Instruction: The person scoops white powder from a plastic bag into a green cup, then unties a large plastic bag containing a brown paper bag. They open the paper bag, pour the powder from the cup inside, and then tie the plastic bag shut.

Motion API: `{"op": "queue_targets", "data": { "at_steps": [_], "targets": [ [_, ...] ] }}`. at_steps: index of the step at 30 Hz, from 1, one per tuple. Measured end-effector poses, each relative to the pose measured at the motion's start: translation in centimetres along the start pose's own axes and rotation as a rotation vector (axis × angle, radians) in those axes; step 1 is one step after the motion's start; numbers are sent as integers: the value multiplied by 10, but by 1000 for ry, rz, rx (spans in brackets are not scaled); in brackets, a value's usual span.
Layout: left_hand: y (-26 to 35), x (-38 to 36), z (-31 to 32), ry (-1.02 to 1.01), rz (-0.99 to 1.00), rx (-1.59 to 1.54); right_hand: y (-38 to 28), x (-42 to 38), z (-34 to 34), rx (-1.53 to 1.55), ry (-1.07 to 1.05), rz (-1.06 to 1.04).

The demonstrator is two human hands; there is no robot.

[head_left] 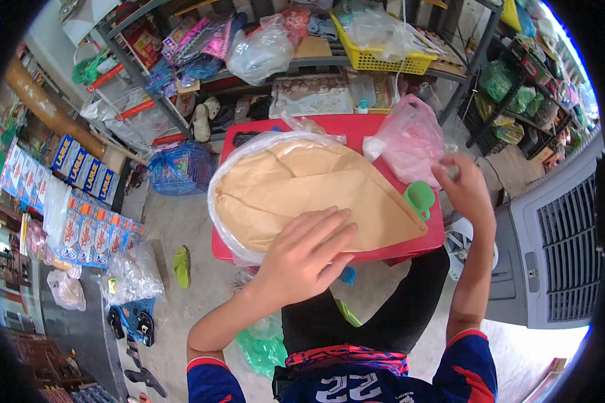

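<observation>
My left hand (312,252) is over the near edge of a large sheet of brown paper (302,191), palm down with fingers stretched out. The paper lies on a round shape edged with clear plastic (216,221), and its right end comes to a blunt point. My right hand (465,187) is raised past the table's right side, fingers curled together beside a pink plastic bag (413,138); I cannot tell what they pinch. Just left of that hand, a green cup (420,196) leans by the paper's right edge. All this rests on a red table (356,126).
Behind the table, a metal shelf holds a yellow basket (390,57) and plastic bags (262,50). A grey air cooler (558,235) stands at right. On the left are beer cartons (91,232), a blue mesh bag (180,168) and a green slipper (181,266) on the floor.
</observation>
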State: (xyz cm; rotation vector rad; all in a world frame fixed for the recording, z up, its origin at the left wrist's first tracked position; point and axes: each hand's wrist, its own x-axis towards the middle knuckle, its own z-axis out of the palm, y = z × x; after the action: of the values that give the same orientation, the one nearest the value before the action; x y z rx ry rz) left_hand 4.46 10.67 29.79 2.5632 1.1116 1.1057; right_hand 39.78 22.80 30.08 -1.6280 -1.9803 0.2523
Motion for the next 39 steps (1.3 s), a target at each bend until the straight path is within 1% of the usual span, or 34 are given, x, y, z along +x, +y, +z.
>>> {"op": "queue_targets", "data": {
  "at_steps": [3, 5, 6, 9, 10, 13, 14, 16, 19, 21, 22, 23, 26, 29, 31, 32, 35, 38, 39],
  "targets": [
    [1, 9, -12, -26, -66, -98, 44, -52, 22, -85, 96, 138],
    [-1, 20, -17, -17, -98, -165, 64, -72, 39, 40, 47, 213],
    [-5, 23, -15, -46, -136, -165, 72, -79, 49, 104, 22, 249],
    [-2, 43, -14, -87, -167, -83, 87, -92, 82, 316, -6, 331],
    [-7, 48, -10, -107, -121, -2, 88, -94, 92, 326, 52, 311],
    [-10, 56, -7, -237, -153, 23, 84, -97, 100, 533, -21, 483],
    [-9, 59, -6, -251, -177, 22, 89, -100, 111, 553, 45, 408],
    [-5, 62, -4, -278, -232, 18, 83, -101, 115, 658, 20, 415],
    [-3, 65, 2, -270, -176, 148, 78, -100, 121, 752, 31, 402],
    [-7, 63, 9, -218, -137, 170, 80, -98, 122, 778, 66, 359],
    [-8, 62, 12, -187, -119, 183, 82, -96, 120, 783, 83, 322],
    [-8, 63, 12, -199, -124, 165, 83, -93, 118, 788, 96, 282],
    [-10, 64, 14, -234, -133, 147, 58, -67, 85, 907, 105, 167],
    [-11, 61, 18, -259, -110, 183, 21, -30, 53, 863, -32, 9],
    [-11, 61, 18, -272, -96, 180, -13, -3, 41, 803, -72, -101],
    [-8, 60, 17, -308, -111, 196, -28, 11, 39, 770, -91, -157],
    [-15, 53, 21, -352, -61, 233, -53, 45, 38, 640, -140, -267],
    [-16, 52, 20, -366, -64, 214, -58, 63, 52, 657, -253, -250],
    [-17, 52, 20, -368, -63, 212, -58, 66, 58, 610, -258, -255]
  ]
}}
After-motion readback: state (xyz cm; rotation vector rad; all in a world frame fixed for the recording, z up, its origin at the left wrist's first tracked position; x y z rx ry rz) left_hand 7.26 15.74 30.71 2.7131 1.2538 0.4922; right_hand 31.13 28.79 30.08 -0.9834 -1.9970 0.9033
